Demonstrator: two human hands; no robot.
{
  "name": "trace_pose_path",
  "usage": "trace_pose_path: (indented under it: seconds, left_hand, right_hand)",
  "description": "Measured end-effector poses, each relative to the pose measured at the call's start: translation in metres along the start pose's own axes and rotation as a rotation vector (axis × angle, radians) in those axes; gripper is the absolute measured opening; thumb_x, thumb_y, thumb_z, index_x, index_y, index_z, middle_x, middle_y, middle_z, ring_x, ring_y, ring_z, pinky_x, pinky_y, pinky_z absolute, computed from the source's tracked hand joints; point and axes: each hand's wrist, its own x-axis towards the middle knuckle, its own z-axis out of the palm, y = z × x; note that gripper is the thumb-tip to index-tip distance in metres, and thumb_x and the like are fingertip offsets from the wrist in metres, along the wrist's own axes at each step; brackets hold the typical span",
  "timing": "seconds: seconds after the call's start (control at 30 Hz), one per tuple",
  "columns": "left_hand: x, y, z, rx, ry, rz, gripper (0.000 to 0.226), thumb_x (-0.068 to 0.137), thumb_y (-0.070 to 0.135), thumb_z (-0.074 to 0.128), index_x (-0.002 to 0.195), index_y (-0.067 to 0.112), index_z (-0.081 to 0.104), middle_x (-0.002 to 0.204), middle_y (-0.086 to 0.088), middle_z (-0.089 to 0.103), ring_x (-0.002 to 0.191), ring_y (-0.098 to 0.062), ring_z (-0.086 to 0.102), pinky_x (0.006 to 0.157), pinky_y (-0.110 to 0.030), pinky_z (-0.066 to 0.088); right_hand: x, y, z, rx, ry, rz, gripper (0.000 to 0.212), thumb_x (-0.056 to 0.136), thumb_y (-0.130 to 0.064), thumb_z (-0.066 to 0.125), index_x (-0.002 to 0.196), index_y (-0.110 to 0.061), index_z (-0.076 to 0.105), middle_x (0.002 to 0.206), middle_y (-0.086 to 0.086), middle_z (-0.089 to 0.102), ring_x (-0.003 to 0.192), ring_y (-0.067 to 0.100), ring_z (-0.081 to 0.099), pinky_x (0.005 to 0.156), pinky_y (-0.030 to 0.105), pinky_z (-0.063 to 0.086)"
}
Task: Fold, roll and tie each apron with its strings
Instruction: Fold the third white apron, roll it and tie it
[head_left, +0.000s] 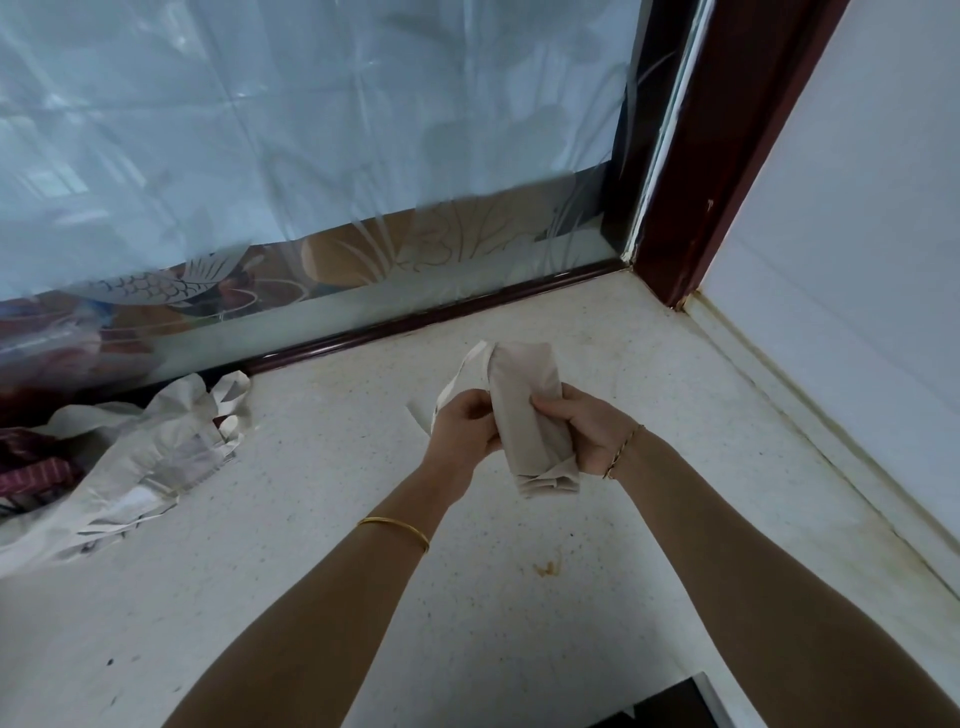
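Two grips hold the rolled apron above the speckled worktop. The right grip is clenched round the roll and the left grip pinches its flat string. Risk: slack tension would let the soft beige cloth unroll. Farther left of the grips, crumpled pale aprons lie heaped.

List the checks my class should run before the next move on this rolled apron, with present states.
1. Tightness: ok; the rolled apron is a compact bundle.
2. Grip: ok; the right hand grips its lower half.
3. Tie end held: ok; the left hand pinches the string beside the roll.
4. Knot made: cannot tell; none shows on the near side.
5. Surface clean: not ok; an orange stain marks the counter.
6. Next apron ready: ok; the pile of aprons lies at left.
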Motion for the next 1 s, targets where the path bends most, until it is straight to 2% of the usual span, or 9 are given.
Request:
trace_pose_path:
  seconds: [0.1,0.2,0.33,0.47,0.7,0.77,0.87,0.9,1.0]
  left_hand:
    - [0.002,0.002,-0.002,-0.093,-0.012,-0.062,0.02,0.089,-0.01,0.046,0.099,0.0,0.06,0.098,-0.018,0.065,0.086,-0.025,0.066,0.073,-0.031,0.059]
    - [0.006,0.007,-0.002,-0.201,-0.049,-0.167,0.03,0.086,-0.002,0.045,0.113,-0.001,0.058,0.107,-0.022,0.066,0.091,-0.029,0.066,0.072,-0.034,0.057]
    - [0.014,0.002,-0.002,0.123,-0.07,-0.118,0.041,0.086,0.015,0.067,0.122,0.005,0.049,0.118,-0.011,0.059,0.107,-0.027,0.06,0.089,-0.044,0.054]
    - [0.02,-0.002,-0.002,0.236,-0.038,-0.065,0.048,0.085,0.021,0.068,0.126,0.01,0.045,0.121,-0.008,0.056,0.111,-0.028,0.057,0.092,-0.046,0.052]
    - [0.027,0.0,-0.007,0.275,0.003,-0.024,0.036,0.084,0.016,0.068,0.116,0.014,0.051,0.117,-0.007,0.058,0.108,-0.028,0.058,0.089,-0.047,0.053]
    - [0.027,0.005,-0.014,0.262,-0.052,-0.046,0.039,0.084,0.011,0.066,0.12,0.013,0.05,0.12,-0.009,0.058,0.109,-0.03,0.058,0.09,-0.048,0.052]
    - [0.022,0.015,-0.026,0.236,-0.224,-0.109,0.045,0.086,0.005,0.064,0.127,0.008,0.046,0.123,-0.013,0.057,0.111,-0.032,0.058,0.092,-0.048,0.052]
    - [0.02,0.018,-0.029,0.233,-0.296,-0.124,0.047,0.087,0.004,0.064,0.129,0.007,0.044,0.124,-0.014,0.056,0.112,-0.032,0.057,0.092,-0.046,0.052]
    - [0.013,0.027,-0.035,0.255,-0.468,-0.173,0.05,0.088,0.003,0.061,0.134,0.008,0.04,0.127,-0.013,0.054,0.114,-0.03,0.056,0.092,-0.039,0.053]
  right_hand:
    - [0.004,-0.001,-0.004,-0.028,0.062,-0.021,0.034,0.09,-0.016,0.057,0.122,-0.007,0.054,0.11,0.014,0.065,0.094,0.028,0.063,0.071,0.038,0.057]
    - [0.011,0.001,-0.006,-0.053,0.174,-0.051,0.038,0.092,-0.016,0.057,0.128,-0.005,0.05,0.121,0.017,0.061,0.104,0.033,0.061,0.078,0.043,0.055]
    - [0.017,0.008,0.003,-0.024,0.244,-0.09,0.036,0.092,-0.017,0.059,0.126,-0.006,0.052,0.12,0.017,0.062,0.107,0.035,0.061,0.081,0.047,0.055]
    - [0.021,0.012,0.011,0.029,0.3,-0.102,0.034,0.089,-0.014,0.062,0.122,-0.004,0.056,0.116,0.018,0.065,0.106,0.037,0.062,0.087,0.051,0.053]
    - [0.015,0.001,0.013,-0.047,0.261,-0.085,0.027,0.086,-0.012,0.065,0.112,-0.007,0.063,0.105,0.008,0.067,0.093,0.02,0.062,0.077,0.032,0.052]
    - [0.011,-0.005,0.008,-0.099,0.197,-0.039,0.028,0.086,-0.022,0.065,0.111,-0.01,0.063,0.11,0.007,0.064,0.098,0.021,0.059,0.086,0.035,0.049]
    - [0.005,-0.016,-0.004,-0.011,0.141,-0.035,0.036,0.087,-0.043,0.054,0.101,-0.013,0.066,0.097,0.005,0.064,0.092,0.021,0.057,0.091,0.037,0.041]
    - [0.005,-0.02,-0.008,0.055,0.165,-0.067,0.036,0.089,-0.041,0.049,0.1,-0.012,0.067,0.095,0.005,0.063,0.091,0.022,0.054,0.088,0.037,0.04]
    - [0.012,-0.03,-0.006,0.122,0.179,-0.213,0.028,0.095,-0.014,0.039,0.108,-0.013,0.064,0.106,0.008,0.061,0.1,0.025,0.052,0.083,0.034,0.044]
